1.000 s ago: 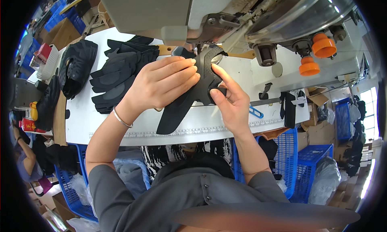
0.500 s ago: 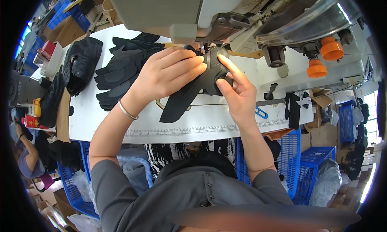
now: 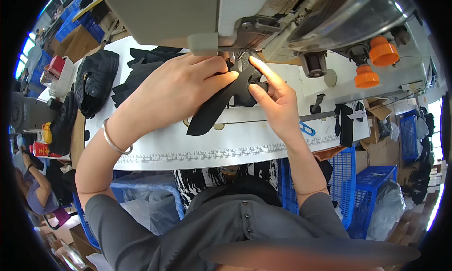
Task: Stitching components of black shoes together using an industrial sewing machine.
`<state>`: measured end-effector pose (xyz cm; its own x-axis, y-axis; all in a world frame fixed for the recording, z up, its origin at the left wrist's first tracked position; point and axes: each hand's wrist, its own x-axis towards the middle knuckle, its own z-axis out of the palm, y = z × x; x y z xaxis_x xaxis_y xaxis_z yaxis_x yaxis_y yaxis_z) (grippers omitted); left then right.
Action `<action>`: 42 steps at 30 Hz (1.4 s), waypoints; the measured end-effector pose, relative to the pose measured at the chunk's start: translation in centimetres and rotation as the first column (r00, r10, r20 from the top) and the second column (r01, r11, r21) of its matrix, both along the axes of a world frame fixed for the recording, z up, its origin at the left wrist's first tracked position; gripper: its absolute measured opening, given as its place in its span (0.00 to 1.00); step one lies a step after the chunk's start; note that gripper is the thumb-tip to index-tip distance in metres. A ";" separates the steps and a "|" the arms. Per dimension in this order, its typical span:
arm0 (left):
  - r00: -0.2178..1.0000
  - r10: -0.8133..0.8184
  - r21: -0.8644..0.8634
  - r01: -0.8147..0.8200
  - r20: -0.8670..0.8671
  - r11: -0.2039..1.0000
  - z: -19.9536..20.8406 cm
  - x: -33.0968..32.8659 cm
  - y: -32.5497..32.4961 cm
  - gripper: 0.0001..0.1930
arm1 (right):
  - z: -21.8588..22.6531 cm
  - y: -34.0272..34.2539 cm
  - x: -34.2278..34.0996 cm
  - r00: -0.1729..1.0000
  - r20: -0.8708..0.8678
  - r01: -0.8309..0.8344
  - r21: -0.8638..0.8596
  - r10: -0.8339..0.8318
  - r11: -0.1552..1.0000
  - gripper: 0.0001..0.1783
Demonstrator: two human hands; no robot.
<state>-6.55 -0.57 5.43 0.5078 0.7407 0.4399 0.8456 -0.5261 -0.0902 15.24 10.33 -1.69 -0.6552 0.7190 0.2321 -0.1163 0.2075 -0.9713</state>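
Observation:
A black shoe-upper piece [image 3: 209, 115] lies under the needle area of a sewing machine [image 3: 165, 21], its long flap hanging toward me. My left hand [image 3: 183, 85] presses on the piece's left side with closed fingers; the fingertips close to the needle are partly hidden by the machine head. On the right, my right hand [image 3: 278, 101] grips the piece between thumb and stretched index finger, the index tip close to the needle. A stack of similar black pieces [image 3: 141, 66] lies left of the machine, partly behind my left hand.
A black shoe [image 3: 96, 80] stands at the table's left end, near a white basket [image 3: 62, 78]. A ruler strip [image 3: 212, 155] runs along the front edge. A small blue tool [image 3: 307, 128] and black strips [image 3: 346, 125] lie right. Blue crates [image 3: 343, 181] stand below. Another person [image 3: 40, 191] sits far left.
My left wrist and elbow have swung outward to the left, and the hand now covers more of the stack. My right hand keeps its grip with little movement. The whole view has shifted slightly.

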 end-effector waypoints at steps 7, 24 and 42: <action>0.953 0.288 0.252 -0.304 0.098 0.919 -3.6 6.2 -0.1 0.25 | -0.6 -0.7 -0.4 0.990 -0.126 0.034 -0.174 -0.057 0.984 0.33; 0.912 0.383 0.416 -0.409 0.149 0.812 -6.2 7.7 1.0 0.22 | -2.2 -0.3 0.1 0.994 -0.102 0.041 -0.045 -0.046 0.998 0.27; 0.881 0.405 0.453 -0.472 0.243 0.756 -6.6 8.1 1.3 0.18 | -0.4 -0.3 0.1 0.994 0.019 0.103 0.032 -0.104 0.994 0.26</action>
<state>1.56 0.71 -1.18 0.0978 0.5396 0.8362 0.9938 -0.0089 -0.1105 15.34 9.99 -2.12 -0.5827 0.7758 0.2422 -0.0722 0.2475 -0.9662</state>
